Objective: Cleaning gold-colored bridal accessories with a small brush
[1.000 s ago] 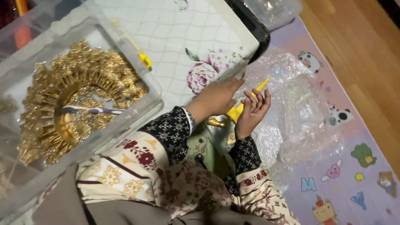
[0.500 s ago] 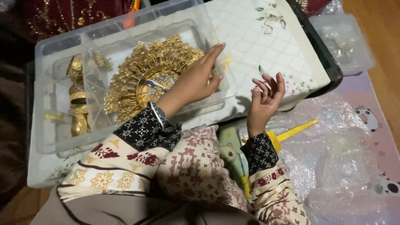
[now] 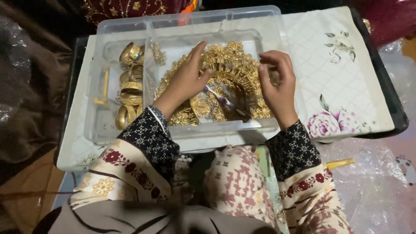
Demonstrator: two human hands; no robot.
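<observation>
Both hands are in the clear plastic box (image 3: 268, 30) on the gold filigree crown (image 3: 229, 65), left hand (image 3: 184, 82) fingers spread flat on it, right hand (image 3: 279, 82) fingertips pinching its rim, so I'd support it underneath, not by those thin leaves.

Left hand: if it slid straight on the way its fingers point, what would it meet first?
The left hand points up and slightly right across the gold headpiece. It already rests on it, so it would run over the ornate upper rim first, then probably the clear box wall beyond; depth is unclear.
</observation>
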